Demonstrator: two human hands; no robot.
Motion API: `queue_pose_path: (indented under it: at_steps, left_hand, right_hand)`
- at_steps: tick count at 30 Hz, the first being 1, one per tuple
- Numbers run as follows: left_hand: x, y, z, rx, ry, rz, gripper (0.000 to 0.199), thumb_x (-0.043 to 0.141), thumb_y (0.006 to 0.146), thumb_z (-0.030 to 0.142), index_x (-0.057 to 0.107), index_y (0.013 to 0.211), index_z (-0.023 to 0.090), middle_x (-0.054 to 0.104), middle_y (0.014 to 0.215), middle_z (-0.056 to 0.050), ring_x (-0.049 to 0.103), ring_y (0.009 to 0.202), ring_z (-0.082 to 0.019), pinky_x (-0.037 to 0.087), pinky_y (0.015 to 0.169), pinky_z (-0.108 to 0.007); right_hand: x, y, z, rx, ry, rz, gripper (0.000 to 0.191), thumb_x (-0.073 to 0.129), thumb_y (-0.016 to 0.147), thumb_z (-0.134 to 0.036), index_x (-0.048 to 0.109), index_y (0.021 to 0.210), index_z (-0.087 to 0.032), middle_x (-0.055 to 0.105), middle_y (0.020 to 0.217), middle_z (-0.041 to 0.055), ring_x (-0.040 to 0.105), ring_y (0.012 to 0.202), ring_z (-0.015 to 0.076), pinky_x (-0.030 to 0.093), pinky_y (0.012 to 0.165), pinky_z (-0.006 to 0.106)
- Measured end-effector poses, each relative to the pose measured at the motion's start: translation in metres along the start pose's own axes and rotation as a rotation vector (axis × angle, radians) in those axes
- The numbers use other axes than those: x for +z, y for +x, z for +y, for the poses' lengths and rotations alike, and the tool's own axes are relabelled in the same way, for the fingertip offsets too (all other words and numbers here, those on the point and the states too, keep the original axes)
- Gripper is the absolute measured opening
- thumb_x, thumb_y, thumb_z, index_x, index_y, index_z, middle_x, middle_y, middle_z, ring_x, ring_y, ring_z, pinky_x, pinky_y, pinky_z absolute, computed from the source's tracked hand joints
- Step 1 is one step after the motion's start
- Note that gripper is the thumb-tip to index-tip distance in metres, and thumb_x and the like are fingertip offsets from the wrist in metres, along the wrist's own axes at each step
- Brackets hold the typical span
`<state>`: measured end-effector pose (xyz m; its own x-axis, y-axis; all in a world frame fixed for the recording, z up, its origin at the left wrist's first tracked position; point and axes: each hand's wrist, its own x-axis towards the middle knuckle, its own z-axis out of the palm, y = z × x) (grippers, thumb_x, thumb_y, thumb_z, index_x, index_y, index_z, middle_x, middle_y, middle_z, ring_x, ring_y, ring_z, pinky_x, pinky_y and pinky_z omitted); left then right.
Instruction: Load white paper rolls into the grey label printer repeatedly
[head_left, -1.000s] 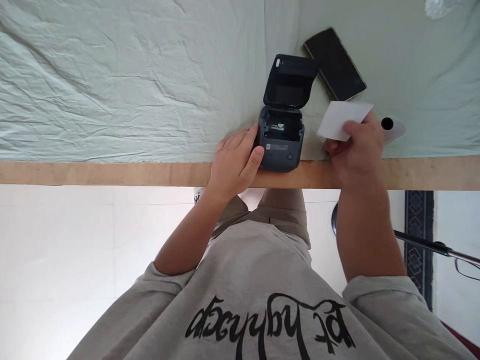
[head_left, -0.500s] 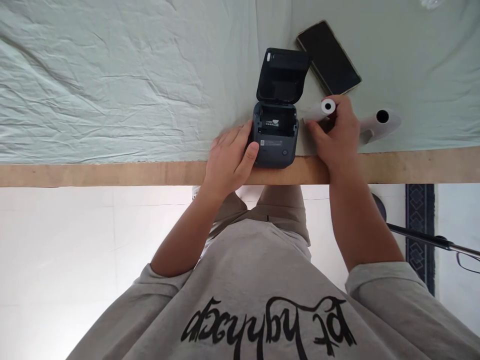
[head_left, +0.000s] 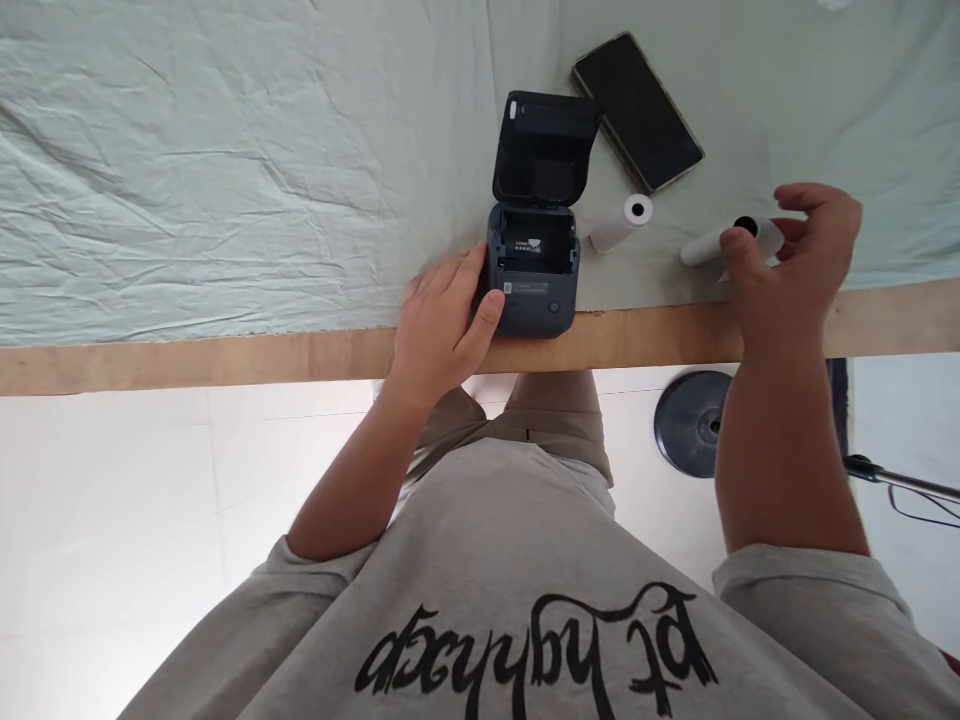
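A dark portable label printer (head_left: 534, 310) lies near the table's front edge with its lid (head_left: 546, 150) raised and its paper bay bare. My left hand (head_left: 442, 320) rests along the printer's left side, fingers stretched out flat, thumb touching its lower left edge. To the right of the printer a small white paper roll (head_left: 613, 232) stands by itself. Farther right, my right hand (head_left: 806, 250) is around the end of a larger white paper roll (head_left: 709, 246) with a dark core, thumb over its near end and fingers spread apart. Some fingertips are hidden behind it.
A dark smartphone (head_left: 637, 112) lies behind the small roll, close to the raised lid. A pale green cloth (head_left: 225, 180) covers the table up to a wooden front edge (head_left: 187, 360). Below stand a round black base (head_left: 690, 425) and a metal pole (head_left: 911, 487).
My right hand has let go of the small paper roll and moved right to the larger one. My left hand stays beside the printer. The view has shifted slightly.
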<state>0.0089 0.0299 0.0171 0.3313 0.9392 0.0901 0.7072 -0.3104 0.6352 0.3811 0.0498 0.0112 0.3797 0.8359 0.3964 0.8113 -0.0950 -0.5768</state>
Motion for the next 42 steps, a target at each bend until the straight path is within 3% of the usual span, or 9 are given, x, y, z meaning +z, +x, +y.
queue_pose_path:
  at_steps: [4, 8, 14, 20, 23, 26, 29, 33, 42]
  left_hand:
    - [0.001, 0.0, -0.001, 0.003, 0.004, -0.005, 0.081, 0.01, 0.106, 0.072, 0.048, 0.159, 0.024, 0.064, 0.148, -0.015, 0.059, 0.137, -0.035, 0.043, 0.116, -0.053]
    - [0.0, 0.0, 0.0, 0.002, 0.008, -0.004, 0.081, 0.009, 0.107, 0.071, 0.048, 0.158, 0.021, 0.063, 0.151, -0.015, 0.058, 0.14, -0.034, 0.042, 0.118, -0.051]
    - [-0.001, -0.001, 0.001, 0.003, -0.006, -0.004, 0.077, 0.013, 0.108, 0.069, 0.048, 0.158, 0.022, 0.064, 0.15, -0.014, 0.058, 0.14, -0.034, 0.041, 0.12, -0.051]
    - [-0.001, -0.001, 0.0, 0.013, 0.017, -0.004, 0.079, 0.012, 0.108, 0.069, 0.048, 0.158, 0.018, 0.064, 0.149, -0.016, 0.058, 0.14, -0.034, 0.041, 0.119, -0.05]
    - [-0.001, -0.002, -0.001, 0.016, 0.03, -0.008, 0.081, 0.011, 0.109, 0.068, 0.048, 0.158, 0.015, 0.064, 0.149, -0.018, 0.058, 0.139, -0.034, 0.042, 0.117, -0.049]
    - [-0.002, -0.002, 0.0, 0.013, 0.038, -0.013, 0.082, 0.01, 0.109, 0.068, 0.048, 0.158, 0.014, 0.064, 0.148, -0.018, 0.059, 0.137, -0.034, 0.042, 0.116, -0.048]
    - [-0.002, -0.002, 0.0, 0.008, 0.042, -0.017, 0.082, 0.01, 0.109, 0.066, 0.048, 0.158, 0.012, 0.064, 0.149, -0.018, 0.059, 0.137, -0.034, 0.042, 0.116, -0.047]
    - [-0.002, -0.002, -0.001, 0.005, 0.043, -0.009, 0.077, 0.013, 0.111, 0.063, 0.048, 0.158, 0.013, 0.064, 0.149, -0.017, 0.059, 0.137, -0.033, 0.042, 0.115, -0.046]
    - [-0.002, -0.002, 0.0, 0.025, 0.047, -0.022, 0.074, 0.018, 0.112, 0.056, 0.049, 0.158, 0.006, 0.063, 0.149, -0.019, 0.059, 0.136, -0.034, 0.043, 0.113, -0.047]
  right_hand:
    - [0.006, -0.006, -0.009, -0.022, 0.028, -0.016, 0.049, 0.082, 0.07, -0.023, 0.063, 0.115, -0.028, 0.065, 0.121, 0.0106, 0.066, 0.107, 0.0287, 0.052, 0.093, 0.048]
    - [0.012, -0.006, -0.016, -0.051, -0.037, -0.039, 0.051, 0.081, 0.064, -0.014, 0.066, 0.11, -0.028, 0.066, 0.119, 0.0116, 0.064, 0.115, 0.0305, 0.049, 0.104, 0.049]
    - [0.014, -0.008, -0.019, 0.039, -0.08, -0.039, 0.037, 0.075, 0.067, -0.014, 0.071, 0.1, -0.029, 0.062, 0.1, 0.008, 0.062, 0.098, 0.0297, 0.047, 0.103, 0.051]
    - [0.017, -0.014, -0.016, -0.101, 0.12, 0.017, 0.058, 0.074, 0.065, -0.027, 0.061, 0.122, -0.029, 0.058, 0.109, 0.0074, 0.061, 0.105, 0.0284, 0.05, 0.096, 0.053]
    - [0.022, -0.02, -0.036, -0.151, 0.303, 0.009, 0.066, 0.073, 0.064, -0.039, 0.052, 0.126, -0.032, 0.056, 0.108, 0.0061, 0.063, 0.092, 0.024, 0.055, 0.081, 0.047]
    - [0.023, -0.028, -0.071, -0.251, 0.402, -0.042, 0.052, 0.07, 0.072, -0.039, 0.058, 0.123, -0.034, 0.063, 0.109, 0.005, 0.066, 0.087, 0.0223, 0.057, 0.077, 0.044]
    - [0.019, -0.035, -0.108, -0.358, 0.32, -0.14, 0.033, 0.06, 0.088, -0.033, 0.067, 0.12, -0.034, 0.073, 0.113, 0.0049, 0.072, 0.1, 0.0253, 0.059, 0.088, 0.047]
    - [0.024, -0.038, -0.143, -0.439, 0.16, -0.325, 0.034, 0.047, 0.099, -0.039, 0.065, 0.129, -0.037, 0.074, 0.124, 0.0054, 0.071, 0.118, 0.0288, 0.056, 0.105, 0.053]
    - [0.064, -0.033, -0.157, -0.482, 0.062, -0.541, 0.037, 0.039, 0.105, -0.038, 0.061, 0.136, -0.034, 0.072, 0.135, 0.0067, 0.067, 0.125, 0.03, 0.055, 0.105, 0.051]
